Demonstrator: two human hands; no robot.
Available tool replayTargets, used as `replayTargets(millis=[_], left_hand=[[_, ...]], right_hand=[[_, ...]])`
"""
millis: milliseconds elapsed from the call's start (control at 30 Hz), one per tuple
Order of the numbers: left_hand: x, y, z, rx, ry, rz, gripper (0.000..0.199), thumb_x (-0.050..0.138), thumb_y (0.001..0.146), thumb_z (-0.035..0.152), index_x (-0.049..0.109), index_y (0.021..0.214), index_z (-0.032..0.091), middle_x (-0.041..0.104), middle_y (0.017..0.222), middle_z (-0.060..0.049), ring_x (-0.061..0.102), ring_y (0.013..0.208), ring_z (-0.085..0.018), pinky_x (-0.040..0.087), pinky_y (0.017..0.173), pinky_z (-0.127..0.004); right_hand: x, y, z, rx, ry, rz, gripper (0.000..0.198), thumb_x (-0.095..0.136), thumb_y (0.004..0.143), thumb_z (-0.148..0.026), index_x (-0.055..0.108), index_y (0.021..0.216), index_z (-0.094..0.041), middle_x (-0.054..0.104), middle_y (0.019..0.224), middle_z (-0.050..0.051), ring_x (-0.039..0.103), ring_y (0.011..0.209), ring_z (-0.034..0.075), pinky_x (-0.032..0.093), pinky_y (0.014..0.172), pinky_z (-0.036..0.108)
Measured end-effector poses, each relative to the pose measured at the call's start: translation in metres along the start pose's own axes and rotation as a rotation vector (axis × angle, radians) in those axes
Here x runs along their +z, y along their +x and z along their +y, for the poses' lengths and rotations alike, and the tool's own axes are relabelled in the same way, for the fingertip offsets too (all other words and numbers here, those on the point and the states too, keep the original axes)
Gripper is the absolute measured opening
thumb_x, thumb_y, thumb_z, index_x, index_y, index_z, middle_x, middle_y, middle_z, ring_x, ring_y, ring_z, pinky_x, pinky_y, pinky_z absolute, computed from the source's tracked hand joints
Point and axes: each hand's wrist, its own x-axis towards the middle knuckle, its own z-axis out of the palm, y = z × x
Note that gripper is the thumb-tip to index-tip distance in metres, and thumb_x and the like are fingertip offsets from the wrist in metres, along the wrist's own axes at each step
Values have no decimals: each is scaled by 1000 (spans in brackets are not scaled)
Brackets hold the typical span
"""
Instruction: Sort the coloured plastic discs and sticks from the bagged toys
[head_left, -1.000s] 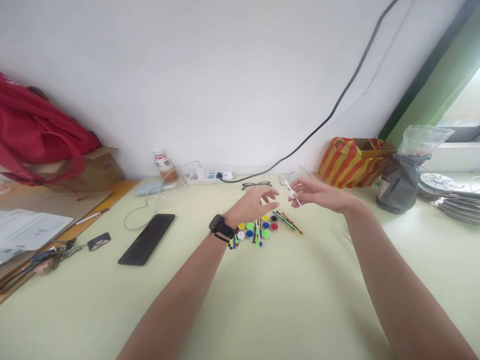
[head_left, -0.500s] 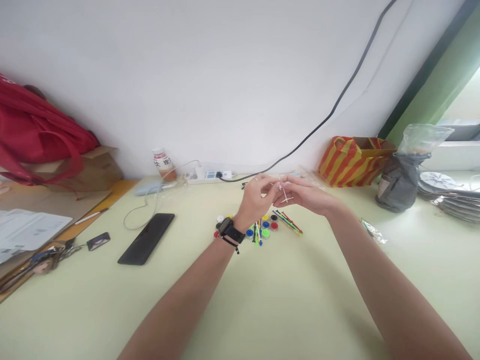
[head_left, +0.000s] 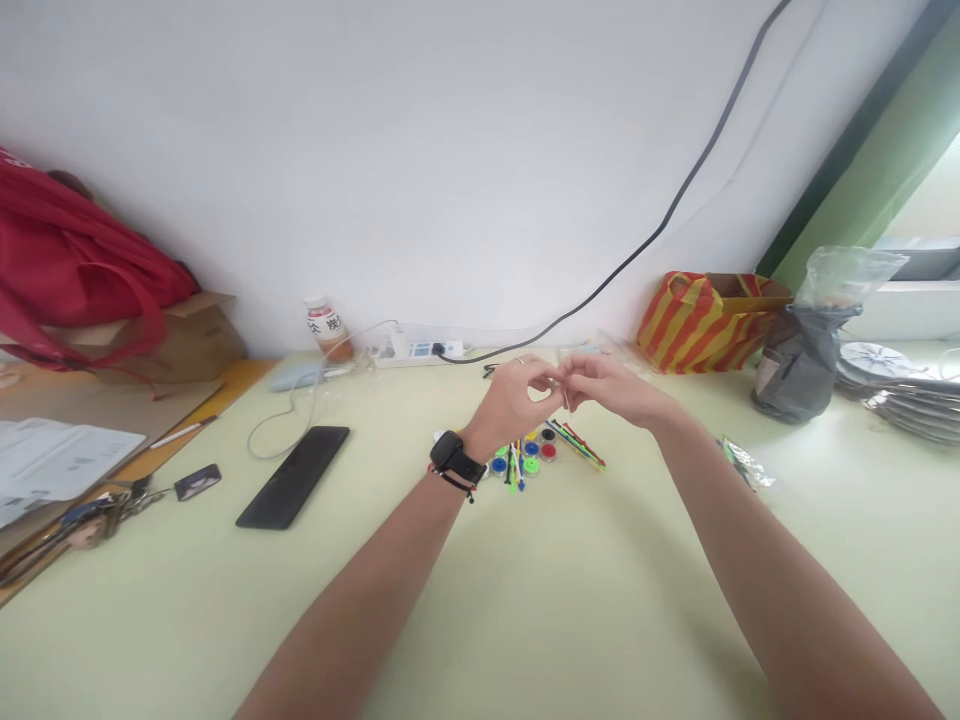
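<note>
Fingertips of my left hand (head_left: 519, 400) and my right hand (head_left: 606, 386) meet in a pinch above the table. Between them is a thin white plastic stick (head_left: 568, 402), mostly hidden by the fingers, with a short length pointing down. On the table just below lie small round pieces in blue (head_left: 499, 465), green (head_left: 532, 466) and red (head_left: 549, 452), beside others in yellow, white and black. Thin coloured sticks (head_left: 577, 444) lie in a bundle to their right. More such sticks (head_left: 515, 468) lie among the round pieces, partly behind my left wrist.
A black phone-like slab (head_left: 294, 478) lies to the left, near keys (head_left: 105, 512). Along the wall stand a bottle (head_left: 328, 330), a power strip (head_left: 420, 352) and a striped bag (head_left: 701, 325). A grey bag (head_left: 799, 365) and stacked reels (head_left: 911, 400) stand right; a small plastic packet (head_left: 748, 463) lies nearer.
My fingers have closed in around the white sticks, which showed as a cross before and are now mostly hidden. My left wrist has shifted slightly left and turned.
</note>
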Motion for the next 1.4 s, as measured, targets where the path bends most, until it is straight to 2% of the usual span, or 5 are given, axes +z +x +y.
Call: replayTargets(millis=[267,433,700,1000,1400], left_hand=[[1,-5,-3,-154,-81,-198,2,71,77,15,69,78,15,74,83,-3,70,76,-15,58,74,-28],[17,-14,2,-281,-317,-573,10,77,78,24,75,83,15,78,87,-6,74,80,-19,56,71,-27],[31,-22,3,-195,-11,-863,8,83,69,21,81,76,19,77,82,-4,70,85,-22,50,72,-29],[14,-20,-10,-139,237,-637,37,88,67,49,77,89,23,72,104,-6,63,103,-29,50,79,-34],[1,-19,-17,-143,316,-670,34,86,68,49,81,92,25,76,96,-6,61,103,-32,50,80,-35]], right_hand=[[-5,3,15,136,-416,105,7,55,90,-25,57,96,-23,64,83,1,59,71,15,46,59,25],[-23,1,37,408,-706,-10,23,59,87,-21,61,110,-21,68,110,9,66,79,18,47,61,27],[-20,3,52,520,-740,-147,35,66,89,-36,59,118,-19,73,92,6,69,70,19,49,64,30],[2,12,49,458,-759,-216,45,81,69,-36,57,105,-22,71,115,9,68,99,26,46,67,29],[14,10,43,505,-574,-347,31,78,73,-28,52,89,-23,75,86,4,75,77,23,53,63,29]])
